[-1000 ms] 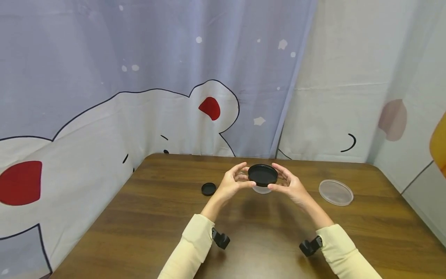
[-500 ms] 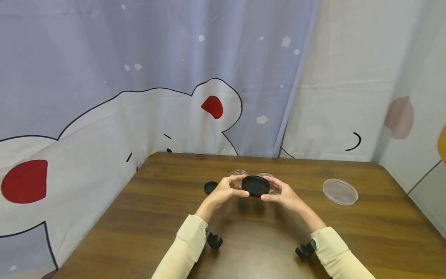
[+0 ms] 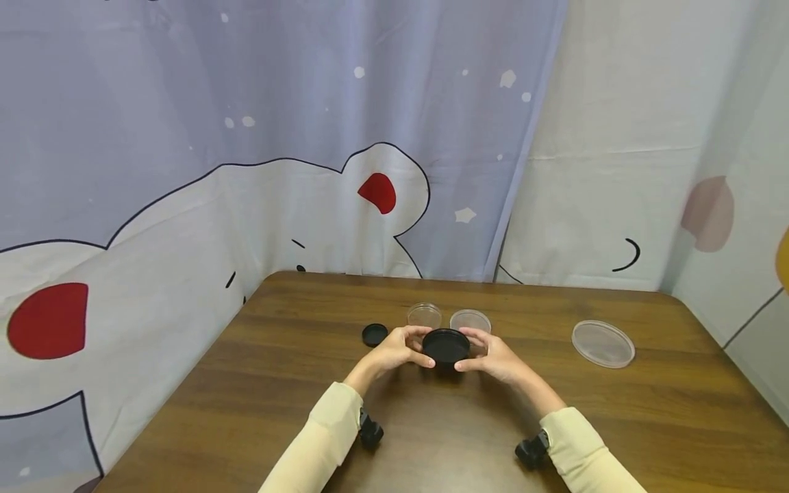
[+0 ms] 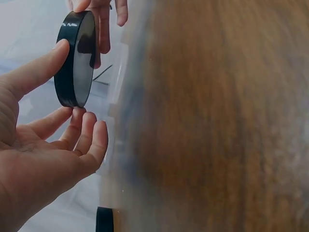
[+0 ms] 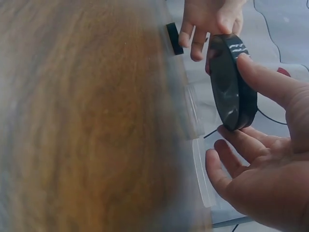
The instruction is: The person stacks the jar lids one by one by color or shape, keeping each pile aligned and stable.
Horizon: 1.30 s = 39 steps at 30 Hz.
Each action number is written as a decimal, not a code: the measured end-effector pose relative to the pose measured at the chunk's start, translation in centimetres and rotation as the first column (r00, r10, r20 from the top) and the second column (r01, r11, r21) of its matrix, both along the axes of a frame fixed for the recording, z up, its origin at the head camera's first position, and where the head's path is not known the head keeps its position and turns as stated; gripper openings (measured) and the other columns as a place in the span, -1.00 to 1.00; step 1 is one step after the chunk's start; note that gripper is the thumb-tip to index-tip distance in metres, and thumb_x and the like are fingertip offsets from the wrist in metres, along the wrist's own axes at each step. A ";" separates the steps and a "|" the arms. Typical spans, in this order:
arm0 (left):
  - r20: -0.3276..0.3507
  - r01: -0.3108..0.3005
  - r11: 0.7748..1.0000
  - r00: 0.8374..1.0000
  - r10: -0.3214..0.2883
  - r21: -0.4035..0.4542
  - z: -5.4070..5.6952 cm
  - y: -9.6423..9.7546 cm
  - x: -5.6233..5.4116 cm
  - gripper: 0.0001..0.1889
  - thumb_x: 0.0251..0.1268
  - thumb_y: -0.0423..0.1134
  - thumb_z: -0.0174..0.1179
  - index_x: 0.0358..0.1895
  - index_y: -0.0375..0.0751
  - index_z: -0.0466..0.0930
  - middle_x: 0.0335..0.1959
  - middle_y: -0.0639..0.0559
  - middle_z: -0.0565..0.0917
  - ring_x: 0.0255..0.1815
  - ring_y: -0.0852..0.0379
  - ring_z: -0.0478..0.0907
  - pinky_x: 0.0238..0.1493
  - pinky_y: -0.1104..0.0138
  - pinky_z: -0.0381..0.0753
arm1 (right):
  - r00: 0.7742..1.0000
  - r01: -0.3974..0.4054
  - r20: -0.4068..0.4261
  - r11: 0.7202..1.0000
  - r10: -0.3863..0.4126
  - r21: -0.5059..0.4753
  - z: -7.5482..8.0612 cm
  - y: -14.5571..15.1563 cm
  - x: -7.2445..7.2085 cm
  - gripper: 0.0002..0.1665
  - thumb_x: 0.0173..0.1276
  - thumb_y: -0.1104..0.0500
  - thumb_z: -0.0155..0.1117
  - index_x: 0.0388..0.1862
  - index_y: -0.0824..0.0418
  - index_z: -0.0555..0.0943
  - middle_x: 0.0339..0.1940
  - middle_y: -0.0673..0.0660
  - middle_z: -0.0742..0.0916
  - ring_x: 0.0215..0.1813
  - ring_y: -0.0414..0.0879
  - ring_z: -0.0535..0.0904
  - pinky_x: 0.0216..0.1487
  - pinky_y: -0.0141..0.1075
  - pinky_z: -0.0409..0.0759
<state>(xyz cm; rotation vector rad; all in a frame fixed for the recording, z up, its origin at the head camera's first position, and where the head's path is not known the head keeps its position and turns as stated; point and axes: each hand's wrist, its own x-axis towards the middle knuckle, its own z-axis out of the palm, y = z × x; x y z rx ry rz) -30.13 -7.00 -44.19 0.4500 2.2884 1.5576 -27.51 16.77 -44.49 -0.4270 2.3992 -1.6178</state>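
Note:
Both hands hold a round, shallow black dish by its sides, above the wooden table. The left hand pinches its left edge between thumb and fingers; the right hand does the same at the right edge. In the left wrist view the black dish stands between the thumb and the fingertips, its smooth underside facing the table. The right wrist view shows the dish gripped likewise, with the other hand at its far side. Just beyond it are two clear round dishes.
On the wooden table, a small black round dish lies to the left of the hands. A larger clear round dish lies at the right. A printed curtain hangs behind the table's back edge.
Both hands have lowered the black dish and brought it nearer the body, slightly to the left. The two clear dishes behind it have come into fuller view.

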 end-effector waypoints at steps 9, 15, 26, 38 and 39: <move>-0.008 0.025 0.998 1.000 -0.025 -0.055 -0.8 -0.1 -0.1 -0.24 -0.10 -0.40 0.47 0.30 -0.28 0.43 0.20 -0.17 0.54 -0.04 0.06 0.45 0.08 0.22 0.45 | 0.999 -0.017 0.037 1.000 0.016 0.024 -0.9 -0.4 0.1 -0.05 0.09 0.26 0.48 0.42 0.42 0.24 0.37 0.47 0.45 0.42 0.34 0.32 0.40 0.18 0.25; -0.014 0.043 0.997 0.999 -0.044 -0.070 -1.5 -0.4 -0.4 -0.27 -0.10 -0.40 0.47 0.28 -0.31 0.45 0.14 -0.17 0.56 -0.05 0.07 0.43 0.03 0.31 0.42 | 0.999 -0.012 0.052 0.999 0.009 0.048 -1.0 -0.8 -0.1 -0.06 0.04 0.28 0.51 0.38 0.44 0.27 0.32 0.48 0.49 0.38 0.33 0.36 0.40 0.15 0.26; 0.000 0.069 0.997 0.998 -0.069 -0.044 -2.2 -0.5 -1.0 -0.27 -0.15 -0.50 0.46 0.25 -0.36 0.45 0.14 -0.20 0.55 -0.03 0.11 0.44 0.03 0.42 0.41 | 0.998 -0.037 0.053 0.997 0.033 0.073 -1.2 -0.9 -0.4 -0.07 0.05 0.30 0.50 0.36 0.46 0.26 0.32 0.49 0.45 0.36 0.36 0.32 0.40 0.17 0.24; 0.013 0.055 0.998 0.998 -0.054 -0.015 -2.4 -0.6 -1.2 -0.25 -0.20 -0.57 0.45 0.25 -0.37 0.45 0.11 -0.19 0.54 -0.08 0.14 0.42 -0.06 0.46 0.40 | 1.000 -0.005 0.011 0.989 0.003 0.147 -1.7 -1.3 -0.5 -0.06 -0.02 0.28 0.55 0.33 0.41 0.31 0.28 0.40 0.47 0.26 0.26 0.38 0.30 0.08 0.34; 0.013 0.052 0.999 0.999 -0.052 -0.013 -2.3 -0.6 -1.2 -0.25 -0.20 -0.57 0.44 0.25 -0.37 0.45 0.10 -0.18 0.54 -0.09 0.14 0.41 -0.08 0.47 0.40 | 1.000 0.001 -0.004 0.988 0.000 0.154 -1.7 -1.3 -0.4 -0.06 -0.05 0.29 0.56 0.32 0.41 0.33 0.25 0.40 0.48 0.22 0.23 0.40 0.26 0.03 0.37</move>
